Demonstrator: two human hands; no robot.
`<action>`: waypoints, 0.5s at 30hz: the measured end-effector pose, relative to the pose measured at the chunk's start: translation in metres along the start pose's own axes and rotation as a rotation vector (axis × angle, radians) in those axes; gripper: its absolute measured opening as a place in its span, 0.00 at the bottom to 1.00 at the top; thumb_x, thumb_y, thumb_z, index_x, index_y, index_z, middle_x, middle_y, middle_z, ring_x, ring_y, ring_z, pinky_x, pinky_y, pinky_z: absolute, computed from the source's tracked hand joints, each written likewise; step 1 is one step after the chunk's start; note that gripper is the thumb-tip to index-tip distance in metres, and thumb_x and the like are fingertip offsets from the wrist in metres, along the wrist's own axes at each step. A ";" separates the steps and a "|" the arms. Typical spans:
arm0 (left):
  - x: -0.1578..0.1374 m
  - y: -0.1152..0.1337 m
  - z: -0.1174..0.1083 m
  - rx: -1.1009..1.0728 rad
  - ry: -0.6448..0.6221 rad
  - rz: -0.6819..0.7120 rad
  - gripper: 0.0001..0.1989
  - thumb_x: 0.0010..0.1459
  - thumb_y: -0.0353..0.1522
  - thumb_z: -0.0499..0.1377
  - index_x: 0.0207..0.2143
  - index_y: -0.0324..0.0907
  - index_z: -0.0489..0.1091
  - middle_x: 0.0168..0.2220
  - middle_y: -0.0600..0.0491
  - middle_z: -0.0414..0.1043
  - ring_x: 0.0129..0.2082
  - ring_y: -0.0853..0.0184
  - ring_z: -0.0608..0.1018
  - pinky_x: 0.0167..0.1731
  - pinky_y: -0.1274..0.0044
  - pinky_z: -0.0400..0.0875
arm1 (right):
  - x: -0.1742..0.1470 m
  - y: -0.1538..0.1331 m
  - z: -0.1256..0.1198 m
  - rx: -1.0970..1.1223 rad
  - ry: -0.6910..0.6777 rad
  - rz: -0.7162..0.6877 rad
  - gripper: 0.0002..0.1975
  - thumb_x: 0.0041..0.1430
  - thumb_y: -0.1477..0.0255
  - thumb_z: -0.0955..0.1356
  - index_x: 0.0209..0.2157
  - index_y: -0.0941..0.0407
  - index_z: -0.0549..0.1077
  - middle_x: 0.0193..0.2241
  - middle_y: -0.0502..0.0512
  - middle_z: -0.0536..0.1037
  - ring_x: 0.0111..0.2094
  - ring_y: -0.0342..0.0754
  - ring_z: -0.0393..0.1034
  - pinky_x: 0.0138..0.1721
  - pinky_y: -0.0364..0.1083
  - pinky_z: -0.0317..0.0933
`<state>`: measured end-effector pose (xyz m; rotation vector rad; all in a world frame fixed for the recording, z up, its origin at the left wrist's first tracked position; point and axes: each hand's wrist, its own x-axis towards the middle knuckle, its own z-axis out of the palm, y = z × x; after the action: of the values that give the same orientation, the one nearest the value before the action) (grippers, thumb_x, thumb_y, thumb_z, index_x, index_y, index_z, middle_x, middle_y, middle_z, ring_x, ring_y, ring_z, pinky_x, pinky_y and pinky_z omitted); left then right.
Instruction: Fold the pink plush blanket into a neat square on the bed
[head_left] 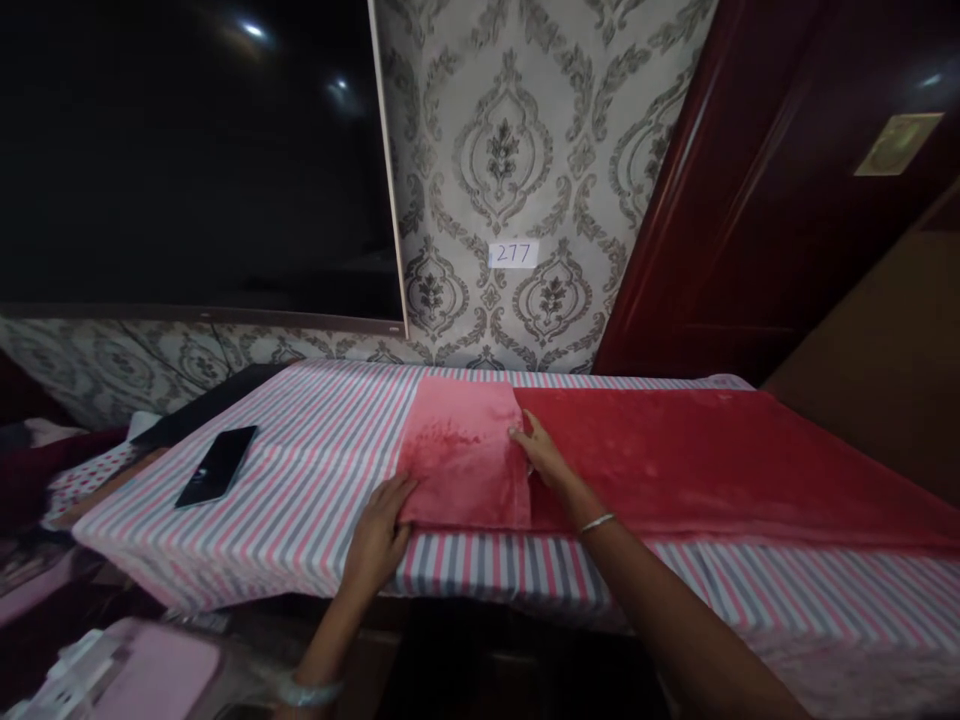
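A long red plush cloth point(697, 460), perhaps a blanket, lies along the table. Its left end is folded over to the right, so a paler pink underside point(465, 460) faces up. At the free edge of this flap, my right hand point(546, 455) has its thumb and fingers closed on the fabric. My left hand point(379, 530) rests at the near left corner of the fold, its fingers lying on the cloth and holding nothing.
A striped cloth point(300, 460) covers the table. To the left lies a black phone point(217, 466). A large television point(195, 160) hangs above the back left, beside a numbered paper label point(514, 253). A dark red door point(720, 200) stands behind, right.
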<state>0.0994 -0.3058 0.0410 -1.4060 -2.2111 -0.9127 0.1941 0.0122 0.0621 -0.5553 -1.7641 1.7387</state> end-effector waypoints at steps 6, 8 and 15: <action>0.001 0.004 -0.001 0.009 -0.052 -0.047 0.32 0.55 0.25 0.54 0.63 0.44 0.66 0.65 0.47 0.66 0.64 0.54 0.68 0.63 0.58 0.66 | -0.068 0.003 -0.007 0.168 -0.071 0.082 0.48 0.43 0.61 0.76 0.66 0.52 0.60 0.50 0.56 0.78 0.41 0.52 0.75 0.43 0.51 0.71; 0.002 0.005 -0.002 0.011 -0.077 -0.070 0.31 0.54 0.25 0.54 0.62 0.44 0.67 0.65 0.47 0.66 0.64 0.53 0.68 0.63 0.57 0.66 | -0.073 0.003 -0.012 0.064 -0.034 0.056 0.49 0.43 0.64 0.75 0.67 0.55 0.58 0.40 0.53 0.78 0.34 0.49 0.72 0.37 0.47 0.69; 0.003 0.007 -0.002 -0.028 -0.093 -0.120 0.30 0.53 0.26 0.54 0.60 0.44 0.70 0.64 0.46 0.67 0.63 0.53 0.69 0.63 0.57 0.65 | -0.070 0.004 -0.021 -0.179 -0.073 0.108 0.47 0.48 0.67 0.71 0.69 0.61 0.54 0.25 0.46 0.70 0.26 0.47 0.64 0.30 0.45 0.64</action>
<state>0.1043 -0.3028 0.0465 -1.3663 -2.3823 -0.9395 0.2589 -0.0182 0.0487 -0.6813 -1.9871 1.7023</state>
